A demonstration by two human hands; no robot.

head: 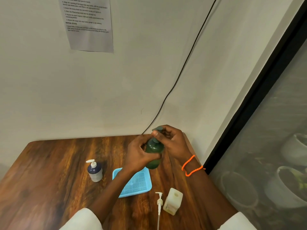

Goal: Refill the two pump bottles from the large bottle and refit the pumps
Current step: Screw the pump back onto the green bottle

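A dark green pump bottle (pixel 154 152) is held above the table, in front of the blue tray. My left hand (pixel 139 151) grips its body from the left. My right hand (pixel 172 143) pinches the green pump head (pixel 157 129) at the bottle's top. A blue-and-white pump bottle (pixel 95 171) with its white pump fitted stands upright on the left. A pale yellow square bottle (pixel 173 201) stands open-mouthed near the front. Its white pump (pixel 159 203) with a long tube lies on the table just left of it.
A light blue mesh tray (pixel 139 185) sits on the wooden table (pixel 49 171), partly under my left forearm. A black cable (pixel 182 68) runs down the wall to the table's back edge. A dark window frame (pixel 249 105) borders the right side.
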